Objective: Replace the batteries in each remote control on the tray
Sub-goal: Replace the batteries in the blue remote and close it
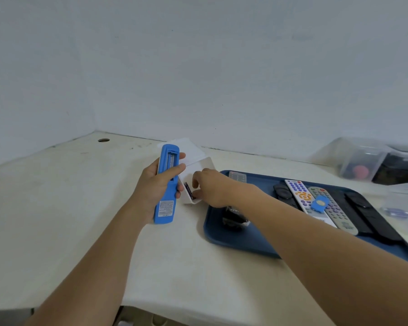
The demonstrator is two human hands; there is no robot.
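Observation:
My left hand [157, 187] grips a blue remote [166, 184] back side up, its battery compartment open at the top end. My right hand [210, 188] reaches into a small white box [205, 161] just right of the remote, fingers curled down by a dark battery [188, 190] lying against the box's near wall. Whether the fingers hold the battery I cannot tell. The blue tray [224, 234] to the right carries a white remote [306, 201], a grey remote [332, 208], black remotes [368, 215] and a blue battery cover [319, 203].
A white table [80, 208] fills the foreground, with a cable hole [103, 140] near its far left corner. Clear plastic bins [368, 161] stand at the far right against the wall. A dark object [233, 218] lies on the tray under my right forearm.

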